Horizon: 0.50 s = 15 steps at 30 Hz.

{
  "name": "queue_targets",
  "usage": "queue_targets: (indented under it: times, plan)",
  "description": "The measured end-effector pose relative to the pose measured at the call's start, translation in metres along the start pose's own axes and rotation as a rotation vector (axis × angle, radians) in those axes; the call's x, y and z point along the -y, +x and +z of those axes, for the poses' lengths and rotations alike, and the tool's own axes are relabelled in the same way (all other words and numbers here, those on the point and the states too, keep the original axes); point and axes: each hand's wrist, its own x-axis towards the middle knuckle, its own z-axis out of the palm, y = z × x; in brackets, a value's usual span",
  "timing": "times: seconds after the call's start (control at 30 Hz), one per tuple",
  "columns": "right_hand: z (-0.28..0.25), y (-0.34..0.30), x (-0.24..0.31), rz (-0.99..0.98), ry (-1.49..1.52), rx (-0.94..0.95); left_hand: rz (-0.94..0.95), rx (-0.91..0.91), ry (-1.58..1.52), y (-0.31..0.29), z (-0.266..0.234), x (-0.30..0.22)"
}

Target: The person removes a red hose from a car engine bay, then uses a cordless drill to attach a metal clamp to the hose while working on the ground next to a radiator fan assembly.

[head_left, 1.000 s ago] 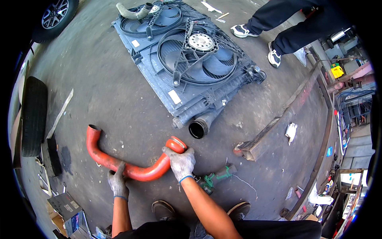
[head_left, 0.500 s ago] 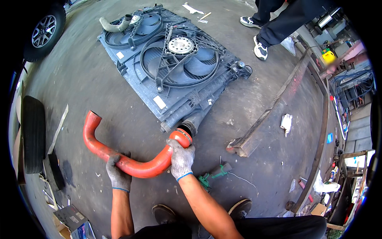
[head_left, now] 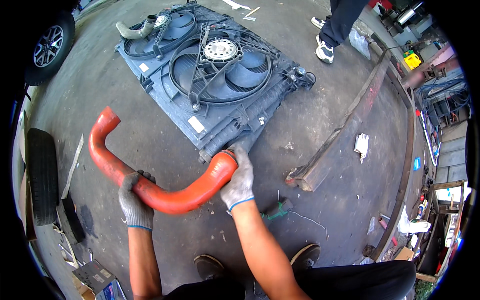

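Observation:
A curved red hose [head_left: 172,201] hangs before me, its far left end raised and uncovered. My left hand [head_left: 136,200], in a grey knit glove, is closed round its middle bend. At the right end, my gloved right hand [head_left: 240,175] grips the hose from the outer side, its fingers reaching toward the radiator outlet. That hose end meets or nearly meets the outlet; hand and hose hide the joint, so I cannot tell if it is seated. The radiator assembly [head_left: 197,125] lies on the floor with two fans facing up, and a grey hose [head_left: 132,33] curves from its far left.
A green-and-black tool [head_left: 277,211] lies near my right forearm. On the right is a long metal beam [head_left: 325,150]. A tyre [head_left: 42,175] stands left, beside a dark block [head_left: 69,220]. Another person's legs [head_left: 340,25] are at the far right.
The red hose has tilted, its free end swinging left and up. My right hand has moved from the neck's near side to its right side, fingers farther forward. The other person's legs have shifted.

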Motion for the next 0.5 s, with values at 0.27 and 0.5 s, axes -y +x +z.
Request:
queue_targets:
  times: [0.27,0.5]
  plan:
    - [0.008,0.020,0.022,0.173,-0.087,0.072,0.875,-0.275,0.946,0.012,0.049,0.008]
    - [-0.014,0.052,0.018,0.134,0.013,-0.012,0.526,0.771,2.181,-0.066,0.173,0.036]
